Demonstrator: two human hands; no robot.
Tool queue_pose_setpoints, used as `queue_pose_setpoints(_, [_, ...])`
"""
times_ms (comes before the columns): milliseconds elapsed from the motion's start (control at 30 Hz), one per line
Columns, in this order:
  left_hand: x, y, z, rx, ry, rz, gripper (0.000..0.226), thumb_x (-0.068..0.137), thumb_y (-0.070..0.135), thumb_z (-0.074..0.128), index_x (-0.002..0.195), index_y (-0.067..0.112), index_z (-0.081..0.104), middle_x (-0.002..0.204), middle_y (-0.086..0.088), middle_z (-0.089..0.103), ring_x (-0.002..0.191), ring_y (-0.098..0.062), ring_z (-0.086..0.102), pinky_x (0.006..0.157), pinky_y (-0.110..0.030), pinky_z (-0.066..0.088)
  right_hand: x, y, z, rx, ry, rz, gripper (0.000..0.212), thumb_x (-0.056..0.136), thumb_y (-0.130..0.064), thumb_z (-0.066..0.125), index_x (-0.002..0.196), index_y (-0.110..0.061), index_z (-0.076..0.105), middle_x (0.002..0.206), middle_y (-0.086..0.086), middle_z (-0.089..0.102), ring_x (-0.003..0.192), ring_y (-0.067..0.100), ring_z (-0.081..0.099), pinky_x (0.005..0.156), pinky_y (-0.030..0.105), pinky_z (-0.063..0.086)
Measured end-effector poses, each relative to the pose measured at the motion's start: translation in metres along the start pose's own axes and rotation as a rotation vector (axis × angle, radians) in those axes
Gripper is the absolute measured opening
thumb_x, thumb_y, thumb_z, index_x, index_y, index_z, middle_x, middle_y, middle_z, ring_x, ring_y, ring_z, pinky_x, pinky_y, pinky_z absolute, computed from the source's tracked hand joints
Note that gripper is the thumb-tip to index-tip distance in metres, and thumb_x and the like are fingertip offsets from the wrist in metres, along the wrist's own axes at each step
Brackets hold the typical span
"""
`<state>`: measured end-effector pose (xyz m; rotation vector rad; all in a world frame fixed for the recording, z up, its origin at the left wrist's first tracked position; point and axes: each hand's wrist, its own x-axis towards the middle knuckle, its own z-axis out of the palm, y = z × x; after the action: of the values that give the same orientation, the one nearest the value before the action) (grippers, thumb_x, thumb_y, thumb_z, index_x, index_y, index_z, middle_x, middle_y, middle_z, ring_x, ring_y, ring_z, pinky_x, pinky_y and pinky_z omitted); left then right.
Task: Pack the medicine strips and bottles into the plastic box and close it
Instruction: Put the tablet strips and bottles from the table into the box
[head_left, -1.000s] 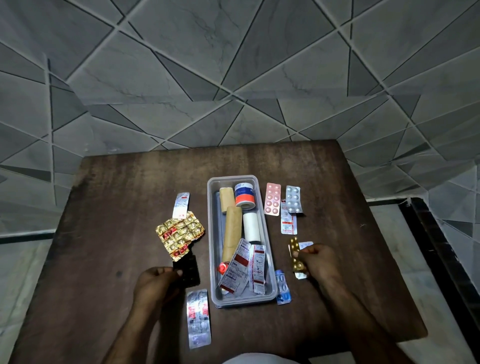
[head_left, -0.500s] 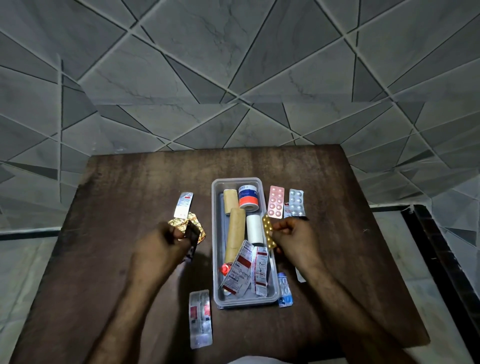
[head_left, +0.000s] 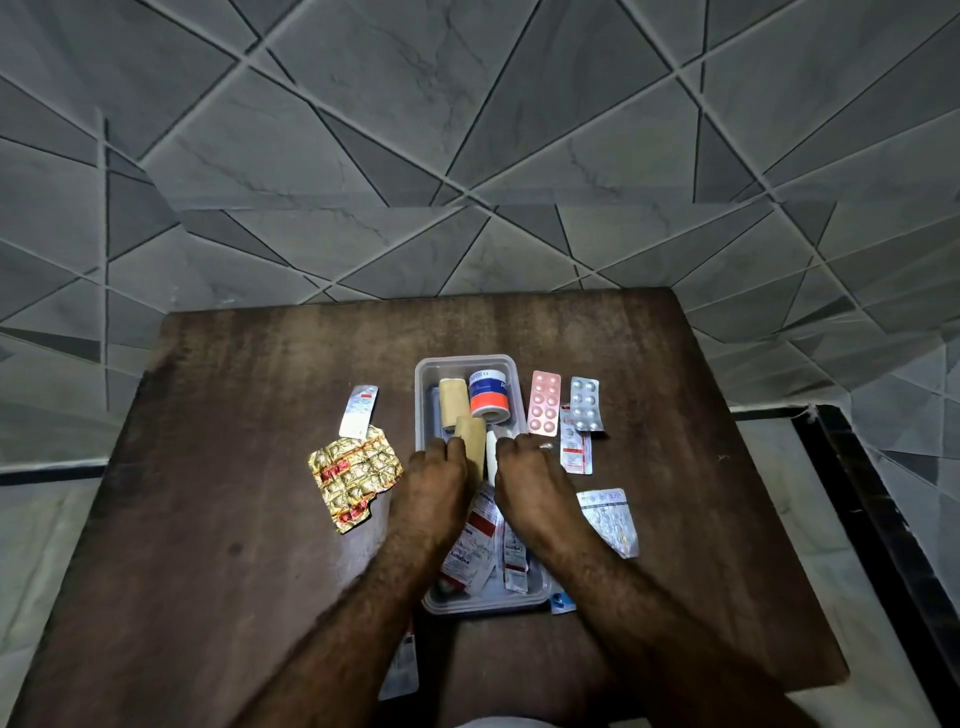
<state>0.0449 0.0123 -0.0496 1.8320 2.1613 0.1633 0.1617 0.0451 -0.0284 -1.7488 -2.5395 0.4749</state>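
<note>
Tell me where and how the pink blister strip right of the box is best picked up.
The pink blister strip lies flat on the table, long axis running away from the person. Probably best pinched across its near short end from the right, since the plastic box crowds its left edge and another strip touches the near corner.

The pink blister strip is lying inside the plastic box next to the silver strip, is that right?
Not quite. In the head view the pink blister strip lies on the table, outside the plastic box and just right of it. It is next to the silver strip, as you said.
</note>
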Motion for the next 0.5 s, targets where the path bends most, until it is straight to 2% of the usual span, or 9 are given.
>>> queue_pose_setpoints(200, [0.0, 0.003, 0.007, 0.025, -0.042, 0.034, 0.038, 0.093, 0.019, 0.057, 0.128, 0.01, 0.047, 0.122, -0.012, 0.059, 0.106, -0.027, 0.058, 0.083, -0.034, 0.05, -0.002, -0.002, 0.006, -0.005, -0.043, -0.076, 0.022, 0.09, -0.008, 0.048, 0.112, -0.007, 0.054, 0.109, 0.014, 0.06, 0.098, 0.03, 0.06, 0.077, 0.037, 0.047])
queue_pose_setpoints(400, [0.003, 0.002, 0.006, -0.033, -0.047, 0.032, 0.027, 0.093, 0.018, 0.054, 0.118, 0.009, 0.054, 0.114, -0.012, 0.063, 0.099, -0.028, 0.064, 0.077, -0.035, 0.051, 0.0, -0.002, 0.013, -0.036, -0.082, -0.13, 0.022, 0.092, -0.011, 0.046, 0.111, -0.008, 0.055, 0.108, 0.015, 0.062, 0.095, 0.031, 0.062, 0.079, 0.041, 0.049])
queue_pose_setpoints(500, [0.001, -0.001, -0.002, -0.149, 0.047, 0.034, 0.022, 0.095, 0.024, 0.053, 0.111, 0.01, 0.059, 0.105, -0.011, 0.066, 0.091, -0.028, 0.065, 0.069, -0.032, 0.045, 0.003, 0.004, 0.009, 0.084, -0.049, -0.081, 0.024, 0.091, -0.015, 0.048, 0.113, -0.01, 0.057, 0.11, 0.012, 0.064, 0.097, 0.03, 0.061, 0.081, 0.037, 0.047])
